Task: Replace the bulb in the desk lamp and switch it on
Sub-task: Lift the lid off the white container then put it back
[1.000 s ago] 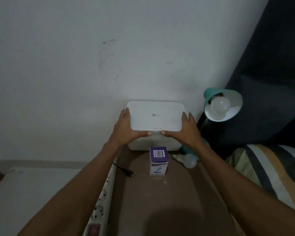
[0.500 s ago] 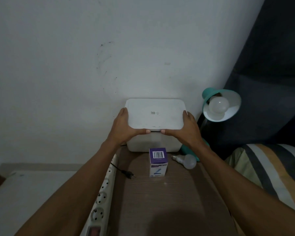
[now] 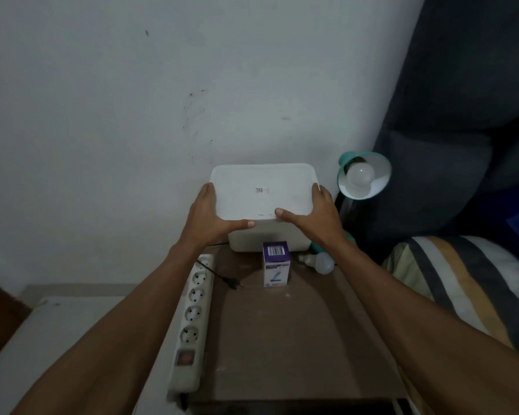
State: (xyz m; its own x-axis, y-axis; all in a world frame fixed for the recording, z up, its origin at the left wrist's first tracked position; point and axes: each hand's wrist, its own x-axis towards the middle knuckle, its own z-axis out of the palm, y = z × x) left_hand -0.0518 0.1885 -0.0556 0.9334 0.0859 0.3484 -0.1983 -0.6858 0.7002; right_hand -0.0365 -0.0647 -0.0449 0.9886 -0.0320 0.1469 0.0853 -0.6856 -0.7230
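Still, I am gripping the white box's lid (image 3: 262, 191) with both hands, left (image 3: 209, 221) and right (image 3: 313, 218), each clamping one end.

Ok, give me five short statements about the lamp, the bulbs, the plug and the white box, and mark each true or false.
1. Both hands, left hand and right hand, grip the white box. True.
2. The lamp has no bulb fitted. False: a bulb sits in its shade.
3. A loose bulb lies on the table. True.
4. The black plug is in the power strip. False: it lies loose on the table.
5. The purple carton lies flat. False: it stands upright.
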